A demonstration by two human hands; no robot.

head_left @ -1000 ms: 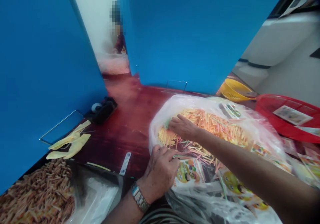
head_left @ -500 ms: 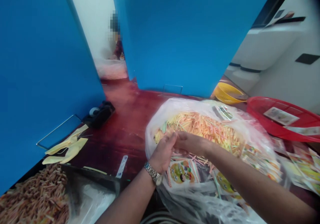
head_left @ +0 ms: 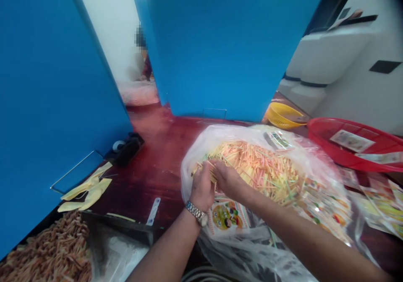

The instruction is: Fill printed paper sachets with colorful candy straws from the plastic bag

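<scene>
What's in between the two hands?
A small bunch of thin, pale yellowish sticks lies between the left hand and the right hand; the head view shows it.

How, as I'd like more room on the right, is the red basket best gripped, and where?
Likely the left end of the rim, from above: the red basket is wide and open-topped, so the rim offers a ready grip. Keep it level, since printed packets lie inside. Its right end runs out of view.
</scene>
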